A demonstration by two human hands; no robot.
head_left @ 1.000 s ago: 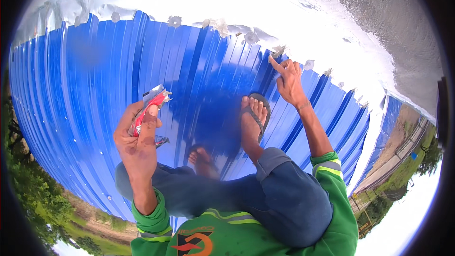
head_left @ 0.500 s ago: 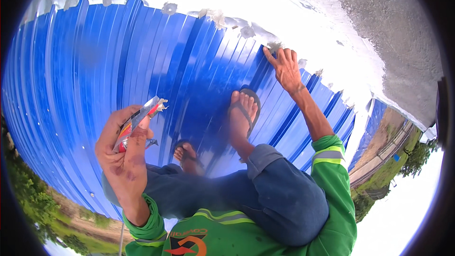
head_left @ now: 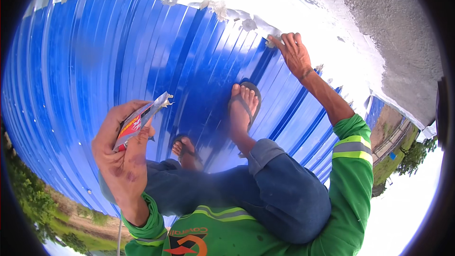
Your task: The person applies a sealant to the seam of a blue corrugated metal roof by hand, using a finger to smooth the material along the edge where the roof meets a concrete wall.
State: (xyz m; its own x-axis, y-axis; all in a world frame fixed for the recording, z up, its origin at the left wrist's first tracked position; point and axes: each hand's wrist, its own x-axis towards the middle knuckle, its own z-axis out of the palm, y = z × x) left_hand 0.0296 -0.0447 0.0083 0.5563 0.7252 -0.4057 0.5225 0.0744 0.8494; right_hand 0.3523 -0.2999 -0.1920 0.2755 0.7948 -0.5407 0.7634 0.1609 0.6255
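Note:
My left hand is wrapped round a crumpled silver and red sealant packet, held up over the roof. Pale grey paste clings to the packet's torn upper end. My right hand reaches to the seam where the blue ribbed metal roof sheet meets the white flashing. One outstretched digit touches a grey sealant dab at the top of a rib; the other fingers are bent, with nothing seen in them. Dark smudges mark my left thumb and palm.
My feet in dark flip-flops rest on the ribbed sheet. More sealant dabs line the seam. A rough grey concrete wall rises beyond the flashing at upper right. Past the roof's edges are grass and trees.
My right hand has shifted slightly up and right, its outstretched digit now on the sealant dab. My left hand has tilted the packet a little, showing more of its printed face.

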